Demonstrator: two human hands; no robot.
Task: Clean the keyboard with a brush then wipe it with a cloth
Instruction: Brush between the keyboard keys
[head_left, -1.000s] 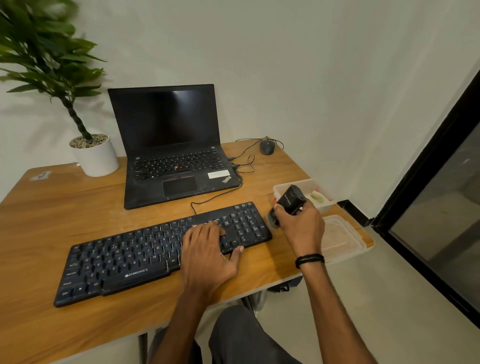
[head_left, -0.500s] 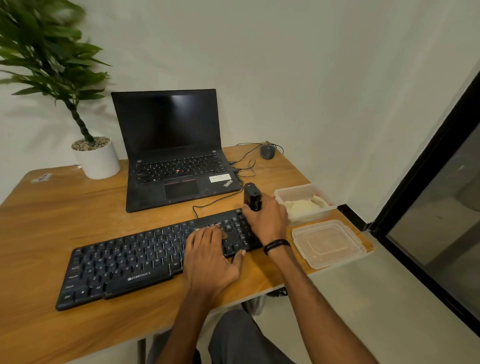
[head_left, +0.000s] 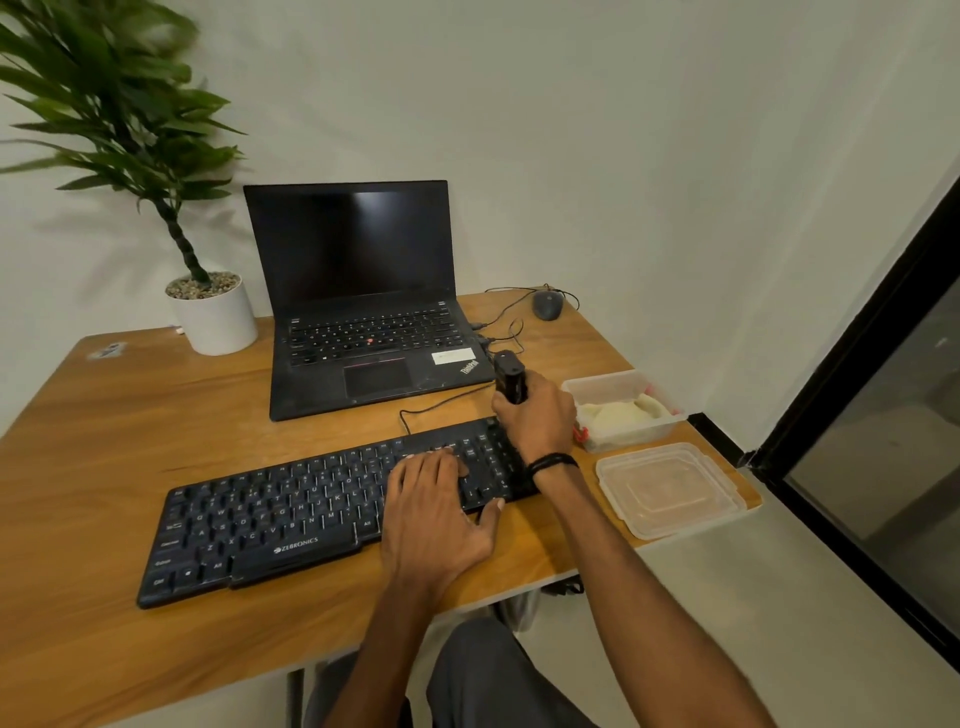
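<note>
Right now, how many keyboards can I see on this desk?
2. One separate black keyboard lies at the front of the desk, with the left hand resting on it; the other is built into the open laptop behind it. None seems hidden.

Keyboard (head_left: 291, 519), brush (head_left: 510, 382) and cloth (head_left: 621, 415) on my counter (head_left: 130, 426).
The black keyboard with white ZEBRONICS lettering lies flat and slantwise on the wood, its left end nearer me, my left hand (head_left: 436, 509) resting flat on its right half. The brush shows as a black blocky handle, upright in my right hand (head_left: 537, 415) over the keyboard's far right corner; its bristles are hidden. The cloth, pale cream and bunched, sits in a clear tub (head_left: 602, 384) just beside the keyboard's right end.
</note>
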